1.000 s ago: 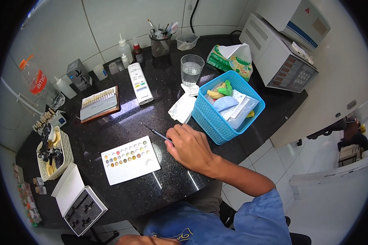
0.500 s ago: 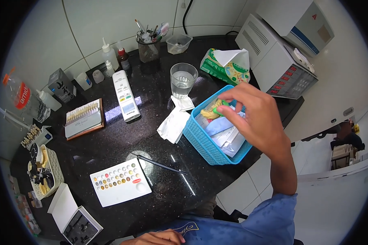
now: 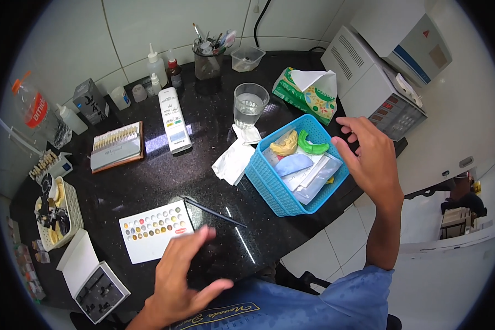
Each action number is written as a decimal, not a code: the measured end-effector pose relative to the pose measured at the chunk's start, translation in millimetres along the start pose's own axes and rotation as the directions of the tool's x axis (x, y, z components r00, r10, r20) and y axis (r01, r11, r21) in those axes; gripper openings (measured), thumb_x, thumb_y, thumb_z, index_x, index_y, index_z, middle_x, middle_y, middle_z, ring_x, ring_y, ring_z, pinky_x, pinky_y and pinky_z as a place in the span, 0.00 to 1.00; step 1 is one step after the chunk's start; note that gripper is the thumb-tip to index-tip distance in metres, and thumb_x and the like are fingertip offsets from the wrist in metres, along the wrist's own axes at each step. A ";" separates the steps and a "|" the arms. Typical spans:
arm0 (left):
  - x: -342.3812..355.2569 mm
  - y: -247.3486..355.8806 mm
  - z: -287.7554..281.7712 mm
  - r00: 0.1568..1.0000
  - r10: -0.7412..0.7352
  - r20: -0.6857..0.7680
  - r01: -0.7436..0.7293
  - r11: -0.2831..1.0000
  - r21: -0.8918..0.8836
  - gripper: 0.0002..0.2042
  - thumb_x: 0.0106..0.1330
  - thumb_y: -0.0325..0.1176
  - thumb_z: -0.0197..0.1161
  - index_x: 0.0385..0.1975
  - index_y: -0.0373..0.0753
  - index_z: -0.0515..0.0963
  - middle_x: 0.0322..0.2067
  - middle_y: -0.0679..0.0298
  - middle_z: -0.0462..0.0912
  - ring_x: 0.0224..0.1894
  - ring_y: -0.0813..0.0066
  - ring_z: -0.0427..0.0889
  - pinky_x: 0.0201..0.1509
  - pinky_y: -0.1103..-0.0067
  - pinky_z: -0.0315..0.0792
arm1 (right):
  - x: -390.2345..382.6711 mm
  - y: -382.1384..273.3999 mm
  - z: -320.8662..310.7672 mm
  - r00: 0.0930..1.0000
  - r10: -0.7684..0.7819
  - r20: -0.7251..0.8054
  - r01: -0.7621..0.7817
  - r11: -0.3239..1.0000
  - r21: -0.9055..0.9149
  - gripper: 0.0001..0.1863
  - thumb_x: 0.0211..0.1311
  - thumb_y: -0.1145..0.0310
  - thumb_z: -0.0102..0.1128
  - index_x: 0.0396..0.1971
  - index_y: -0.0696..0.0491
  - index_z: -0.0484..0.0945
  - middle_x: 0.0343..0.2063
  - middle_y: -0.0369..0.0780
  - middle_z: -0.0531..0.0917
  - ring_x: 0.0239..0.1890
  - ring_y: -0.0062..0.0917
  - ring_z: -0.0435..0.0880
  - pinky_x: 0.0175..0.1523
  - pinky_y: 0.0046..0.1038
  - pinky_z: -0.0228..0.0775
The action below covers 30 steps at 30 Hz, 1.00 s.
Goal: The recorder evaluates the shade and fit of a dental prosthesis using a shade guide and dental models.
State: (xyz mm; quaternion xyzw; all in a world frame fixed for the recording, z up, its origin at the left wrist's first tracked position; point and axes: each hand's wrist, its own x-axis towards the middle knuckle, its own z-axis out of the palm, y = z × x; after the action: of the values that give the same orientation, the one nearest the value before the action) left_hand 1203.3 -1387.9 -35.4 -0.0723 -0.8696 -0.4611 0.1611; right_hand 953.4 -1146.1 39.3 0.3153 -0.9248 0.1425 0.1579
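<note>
My right hand point(image 3: 368, 159) hovers just past the right rim of a blue plastic basket point(image 3: 278, 196), its fingers apart and holding nothing. Inside the basket lie a yellow dental cast point(image 3: 284, 145), a green U-shaped dental piece point(image 3: 313, 148), a light blue half-round piece point(image 3: 294, 164) and a clear plastic pouch point(image 3: 318, 179). What lies deeper is hidden. Over the near table edge is my left hand point(image 3: 179, 280), open with thumb and fingers spread. It partly covers the near corner of a white paint palette point(image 3: 146, 250) with several coloured wells. A dark brush-like stick point(image 3: 214, 212) lies beside the palette.
A glass of water point(image 3: 249, 110) stands behind crumpled white tissues point(image 3: 234, 161). Farther back are a green tissue pack point(image 3: 300, 100), a brush holder point(image 3: 208, 65) and a grey machine point(image 3: 363, 71). Leftward lie a white remote point(image 3: 174, 121), a tooth shade guide point(image 3: 117, 151) and a cream basket point(image 3: 71, 212).
My right hand has let go of the green piece in the basket and drawn back to the right. My left hand has risen from my lap and opened. The view has shifted slightly.
</note>
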 end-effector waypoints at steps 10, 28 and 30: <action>91.1 -24.0 110.8 0.988 -0.114 -0.102 0.122 0.990 0.077 0.70 0.39 0.40 0.83 0.70 0.26 0.28 0.71 0.33 0.35 0.74 0.35 0.39 0.76 0.58 0.47 | 7.6 20.8 13.1 0.894 -0.028 0.447 -0.065 0.979 0.193 0.15 0.67 0.66 0.51 0.26 0.62 0.76 0.19 0.54 0.77 0.25 0.48 0.80 0.35 0.43 0.70; 85.8 -20.6 94.1 0.964 -0.261 -0.043 0.259 0.965 -0.043 0.68 0.38 0.29 0.80 0.72 0.34 0.28 0.67 0.39 0.47 0.71 0.41 0.52 0.74 0.61 0.56 | -27.3 31.7 -29.7 0.980 0.098 0.173 -0.124 0.981 0.147 0.10 0.67 0.71 0.52 0.28 0.61 0.76 0.13 0.50 0.72 0.13 0.40 0.71 0.24 0.35 0.62; 84.6 -21.9 83.7 0.972 -0.231 -0.046 0.234 0.969 0.081 0.68 0.39 0.26 0.79 0.72 0.36 0.27 0.66 0.40 0.46 0.67 0.37 0.59 0.69 0.61 0.66 | -35.2 49.1 -35.9 0.977 0.129 0.167 -0.158 0.972 0.174 0.10 0.67 0.71 0.52 0.28 0.61 0.75 0.12 0.46 0.70 0.12 0.29 0.65 0.23 0.31 0.58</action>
State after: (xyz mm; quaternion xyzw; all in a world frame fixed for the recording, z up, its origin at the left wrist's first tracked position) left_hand 1100.1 -1333.2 -66.9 0.0451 -0.8880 -0.4404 0.1246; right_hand 956.2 -1076.7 50.5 0.2711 -0.9373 0.2145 0.0447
